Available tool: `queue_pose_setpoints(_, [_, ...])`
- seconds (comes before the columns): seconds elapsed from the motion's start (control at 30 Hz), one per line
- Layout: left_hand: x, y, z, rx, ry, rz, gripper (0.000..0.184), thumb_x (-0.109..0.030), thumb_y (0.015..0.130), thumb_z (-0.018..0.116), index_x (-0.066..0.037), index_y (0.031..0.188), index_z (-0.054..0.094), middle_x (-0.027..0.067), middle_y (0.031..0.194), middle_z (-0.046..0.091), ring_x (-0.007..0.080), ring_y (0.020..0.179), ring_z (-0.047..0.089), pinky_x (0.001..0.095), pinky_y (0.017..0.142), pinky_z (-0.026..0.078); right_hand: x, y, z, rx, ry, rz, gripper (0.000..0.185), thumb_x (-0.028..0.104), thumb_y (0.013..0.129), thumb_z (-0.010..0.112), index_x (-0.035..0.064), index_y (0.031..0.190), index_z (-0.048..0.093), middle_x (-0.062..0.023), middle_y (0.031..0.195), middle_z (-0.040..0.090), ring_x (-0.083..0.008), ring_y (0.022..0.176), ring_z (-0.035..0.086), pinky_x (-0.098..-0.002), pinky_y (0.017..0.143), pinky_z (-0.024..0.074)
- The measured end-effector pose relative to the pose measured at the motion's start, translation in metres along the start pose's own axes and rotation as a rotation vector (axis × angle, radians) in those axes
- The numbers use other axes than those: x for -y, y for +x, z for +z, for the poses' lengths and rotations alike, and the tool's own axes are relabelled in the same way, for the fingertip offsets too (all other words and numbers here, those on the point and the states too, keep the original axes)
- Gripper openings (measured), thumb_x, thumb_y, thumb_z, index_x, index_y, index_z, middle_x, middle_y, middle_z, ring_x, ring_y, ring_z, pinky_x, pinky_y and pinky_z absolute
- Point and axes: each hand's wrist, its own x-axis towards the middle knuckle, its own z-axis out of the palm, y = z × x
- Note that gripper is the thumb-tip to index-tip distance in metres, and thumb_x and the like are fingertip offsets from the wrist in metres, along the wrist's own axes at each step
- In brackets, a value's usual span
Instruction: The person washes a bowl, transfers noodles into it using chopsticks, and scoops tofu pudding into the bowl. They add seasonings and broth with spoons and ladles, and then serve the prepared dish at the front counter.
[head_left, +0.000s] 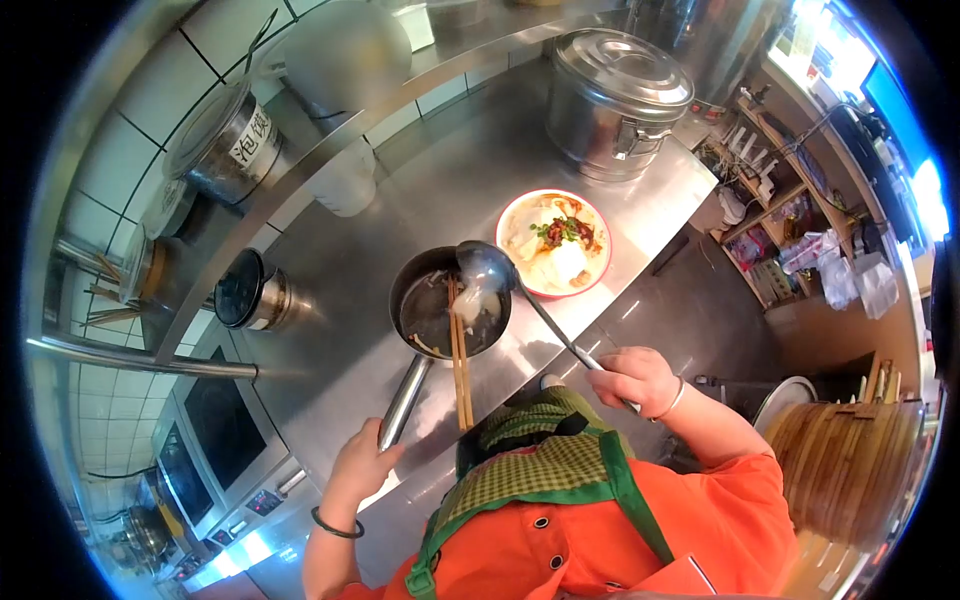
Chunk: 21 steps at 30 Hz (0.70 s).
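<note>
A saucepan (425,320) with dark inside walls stands on the steel counter, its handle pointing toward my body. My left hand (365,460) is wrapped round the end of that handle. In my right hand (635,382) is the handle of a metal ladle (487,268), whose bowl is over the pan's right side. Pale food and some liquid show in the pan below the ladle. A pair of wooden chopsticks (460,365) lies across the pan's near rim. Right of the pan is a red-rimmed bowl (553,243) with white food, green bits and dark red topping.
A large lidded steel pot (615,105) stands at the counter's back right. At the left are a small dark-lidded container (250,292) and a steel shelf (265,205) with labelled tubs. Bamboo steamers (845,470) are at the lower right, below shelves with bags.
</note>
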Motion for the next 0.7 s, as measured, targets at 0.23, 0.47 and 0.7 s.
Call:
queue_pose_setpoints(0.23, [0.013,0.0,0.004,-0.009,0.011,0.035,0.036,-0.021,0.077,0.062,0.003,0.1,0.047,0.0141,0.07,0.055,0.0197,0.05,0.056,0.0328,0.05,0.044,-0.013,-0.008,0.0,-0.11,-0.03,0.188,0.029,0.0,0.061,0.061,0.0037,0.09,0.057,-0.0045,0.065,0.054,-0.0192,0.055,0.054,-0.0285,0.049,0.0426])
queue_pose_setpoints(0.47, [0.01,-0.002,0.002,-0.022,0.021,0.04,0.037,-0.023,0.077,0.062,0.002,0.101,0.047,0.0145,0.07,0.056,0.02,0.052,0.057,0.0329,0.05,0.044,-0.017,-0.026,0.019,-0.148,-0.057,0.326,0.025,-0.004,0.065,0.064,0.0058,0.087,0.058,-0.0064,0.066,0.056,-0.0211,0.055,0.055,-0.03,0.05,0.0447])
queue_pose_setpoints(0.7, [0.009,-0.002,0.001,-0.007,0.015,0.003,0.039,-0.023,0.077,0.063,0.001,0.103,0.047,0.0139,0.071,0.056,0.0195,0.052,0.057,0.0322,0.05,0.044,-0.014,-0.03,0.029,-0.194,-0.039,0.397,0.023,-0.004,0.066,0.063,0.0059,0.086,0.057,-0.0063,0.062,0.054,-0.0209,0.052,0.052,-0.03,0.048,0.0423])
